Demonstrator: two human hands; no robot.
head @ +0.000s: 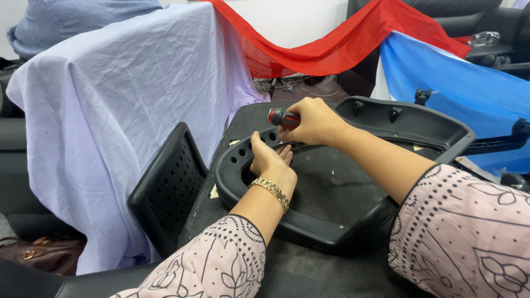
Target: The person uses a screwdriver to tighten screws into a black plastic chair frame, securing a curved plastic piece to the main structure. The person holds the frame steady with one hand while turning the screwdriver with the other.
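A dark, gritty work surface (309, 270) carries everything here, its cover dusty and flecked with pale specks below the wrists. Directly on it lies a large black plastic frame (337, 232), a rounded, ring-shaped shell with raised rim; its near edge sits just under the forearms, its far rim beyond the right hand (316, 122). The left hand (270, 163) rests inside this frame, at its left curve. To the left of the left hand a black perforated panel (168, 187) stands tilted on the surface, leaning beside the frame. Small pale scraps (214, 192) lie between panel and frame.
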